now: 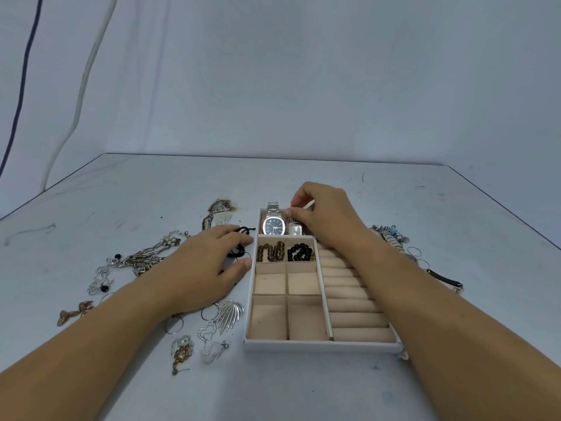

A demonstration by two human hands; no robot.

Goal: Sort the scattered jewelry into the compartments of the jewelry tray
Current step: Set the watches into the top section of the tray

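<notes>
Small watch (pixel 295 229): silver, square face, sits in the tray's far compt, touching the big watch (pixel 274 225) on its left. Right hand (pixel 326 215) is above it, fingers (pixel 296 202) and thumb pinching the thin strap at the far end, so face hangs/rests low and strap is pulled up. My read: light, metal, slick; the strap is floppy and prob link-built, so it'll sag and swing if lifted by one end. Better hold = the case sides, or the strap close to the case. Glass face could scratch against the big watch, so ease it down, don't drop.

Tray (pixel 321 346) is in front of the person, mid tabletop (pixel 303 390). Row behind the watches' compt, nearer the person: brown beads (pixel 271 252) left, black beads (pixel 300 252) right. Four nearer compts hold nothing I can see. Ring rolls (pixel 349 302) run down the right side, partly under the right forearm; no rings visible.

Left hand (pixel 206 262) lies palm down just beside the tray's left wall, fingers (pixel 243 238) relaxed and near straight, thumb apart, resting on a black cord (pixel 239 252). No pinch visible. Cord is soft, light and tangle-prone; scoop it whole.

Further left: chains (pixel 142 259), leaf earring (pixel 230 311), hoop (pixel 174 325), heart pieces (pixel 209 331), all loose. Right of tray: blue-bead piece (pixel 391 235) and black strap (pixel 444 278). Most sorting not yet done.
</notes>
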